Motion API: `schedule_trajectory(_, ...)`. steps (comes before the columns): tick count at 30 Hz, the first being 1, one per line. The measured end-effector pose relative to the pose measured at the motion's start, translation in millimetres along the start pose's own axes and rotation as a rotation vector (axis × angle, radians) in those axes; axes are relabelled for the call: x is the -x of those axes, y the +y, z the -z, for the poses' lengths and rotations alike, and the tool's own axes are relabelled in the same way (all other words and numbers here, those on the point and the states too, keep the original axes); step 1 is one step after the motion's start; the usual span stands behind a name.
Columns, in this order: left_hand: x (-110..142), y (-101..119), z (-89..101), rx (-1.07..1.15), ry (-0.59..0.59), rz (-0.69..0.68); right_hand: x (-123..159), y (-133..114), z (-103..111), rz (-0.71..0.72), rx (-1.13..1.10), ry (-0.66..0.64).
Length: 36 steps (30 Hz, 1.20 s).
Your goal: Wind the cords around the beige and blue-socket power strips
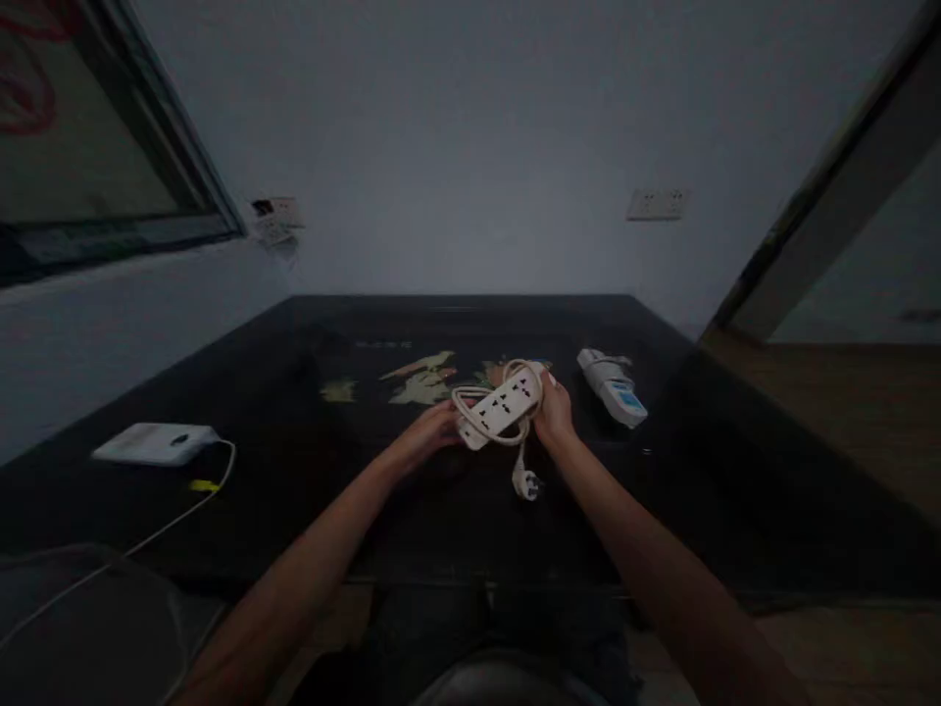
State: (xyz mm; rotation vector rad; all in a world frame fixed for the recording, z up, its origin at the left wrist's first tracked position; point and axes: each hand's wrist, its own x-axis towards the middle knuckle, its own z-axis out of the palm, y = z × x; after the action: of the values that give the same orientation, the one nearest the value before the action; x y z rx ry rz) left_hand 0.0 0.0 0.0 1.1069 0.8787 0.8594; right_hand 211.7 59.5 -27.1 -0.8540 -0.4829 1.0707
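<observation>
A white power strip (504,402) with several sockets is held tilted above the black table, its right end higher in view than its left. Its own pale cord (465,394) is looped loosely around it, and the plug (526,482) dangles below. My left hand (435,428) grips the strip's left end, fingers partly hidden behind it. On the right end, my right hand (553,404) is closed around the strip and some of the cord. To the right of that hand lies a second power strip (612,386), wrapped in its grey-white cord, with a blue label.
The black table (441,529) reaches to the wall and has a printed pattern (422,380) in its middle. At left lies a white device (154,444) with a cable (176,515) and a yellow tag (204,485). Wall sockets (658,204) are beyond the table.
</observation>
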Motion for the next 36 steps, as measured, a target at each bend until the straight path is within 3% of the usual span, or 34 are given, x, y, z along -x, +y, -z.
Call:
schedule_trajectory(4, 1.0, 0.3, -0.1, -0.044, -0.031, -0.040, 0.6, 0.4, -1.5, 0.007, -0.003, -0.008)
schedule_trajectory(25, -3.6, -8.0, -2.0, -0.220, 0.094, -0.057, 12.7, 5.1, -7.9, -0.013, 0.023, -0.086)
schedule_trajectory(36, 0.9, -8.3, 0.3, -0.326, -0.171, -0.074, 17.4, 3.7, -11.0, -0.042, 0.005, -0.174)
